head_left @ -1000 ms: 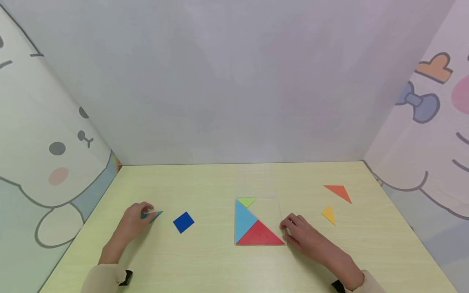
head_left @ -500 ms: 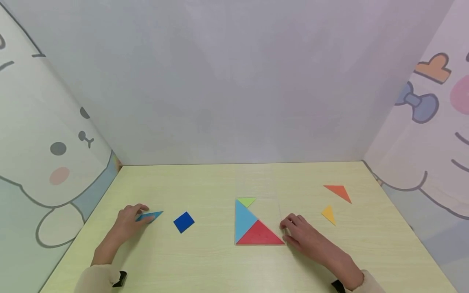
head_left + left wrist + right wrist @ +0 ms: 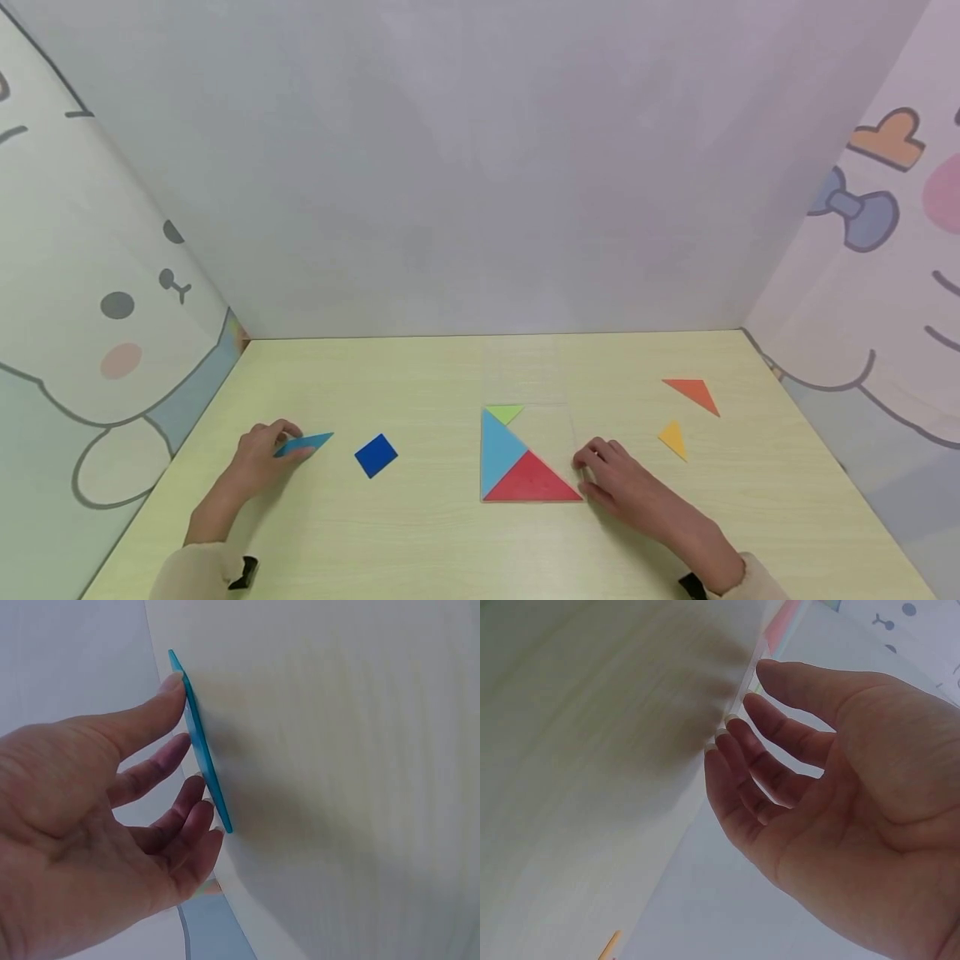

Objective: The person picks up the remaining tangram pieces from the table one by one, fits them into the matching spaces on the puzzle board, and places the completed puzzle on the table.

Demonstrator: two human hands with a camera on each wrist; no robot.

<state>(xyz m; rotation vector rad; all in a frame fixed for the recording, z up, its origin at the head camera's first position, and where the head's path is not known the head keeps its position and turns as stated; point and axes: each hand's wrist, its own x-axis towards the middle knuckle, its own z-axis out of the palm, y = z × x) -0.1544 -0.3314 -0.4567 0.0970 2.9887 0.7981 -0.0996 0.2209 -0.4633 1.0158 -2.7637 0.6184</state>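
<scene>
At the left of the table, my left hand [image 3: 258, 458] holds a light blue tangram piece [image 3: 303, 443] between thumb and fingers. The left wrist view shows that thin blue piece [image 3: 201, 742] nearly edge-on, its shadow falling on the table. A dark blue square [image 3: 376, 456] lies just right of this hand. In the middle is a clear tray [image 3: 543, 429] bearing a light blue triangle [image 3: 501, 452], a red triangle [image 3: 532, 481] and a small green triangle [image 3: 506, 413]. My right hand [image 3: 626, 487] rests loosely bent at the tray's right edge, its fingertips [image 3: 731, 720] near the rim.
An orange triangle [image 3: 697, 393] and a yellow triangle [image 3: 675, 439] lie flat on the right side of the table [image 3: 420, 542]. A grey panel [image 3: 480, 183] rises behind the table. Walls with cartoon figures stand to the left and right.
My left hand has shifted a little left along the light blue piece, so more of that piece shows. The right hand and the other pieces have stayed where they were.
</scene>
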